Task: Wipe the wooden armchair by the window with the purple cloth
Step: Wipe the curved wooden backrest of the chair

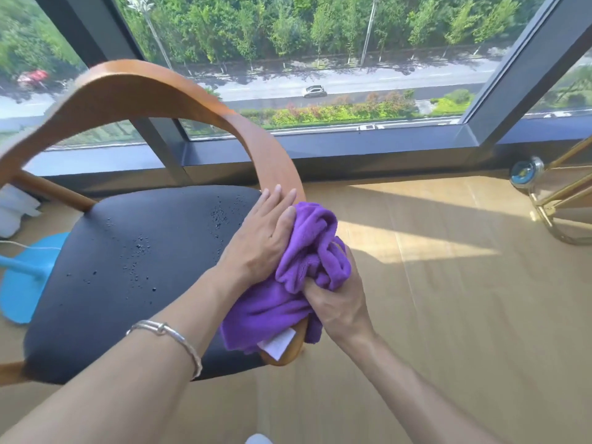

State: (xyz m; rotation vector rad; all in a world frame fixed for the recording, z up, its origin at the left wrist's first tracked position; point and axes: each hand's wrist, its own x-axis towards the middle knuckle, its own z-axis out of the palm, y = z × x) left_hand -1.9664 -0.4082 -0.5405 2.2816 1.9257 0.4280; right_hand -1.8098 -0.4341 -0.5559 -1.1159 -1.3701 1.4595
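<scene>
Purple cloth [307, 261] bunched over the armrest tip of the armchair [278, 161], right hand [339, 302] fisted around it, left hand [266, 232] flat-fingered on the rail beside it. Wadded that thick, it may skid off the narrow wood.

The head camera looks steeply down from close above the armchair [269, 155], facing the window [352, 75] beyond.

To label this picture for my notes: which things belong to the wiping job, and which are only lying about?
Job:
purple fleecy cloth
curved wooden armchair with black seat
left hand
right hand

Lying about:
round blue base
gold metal wire stand
</scene>
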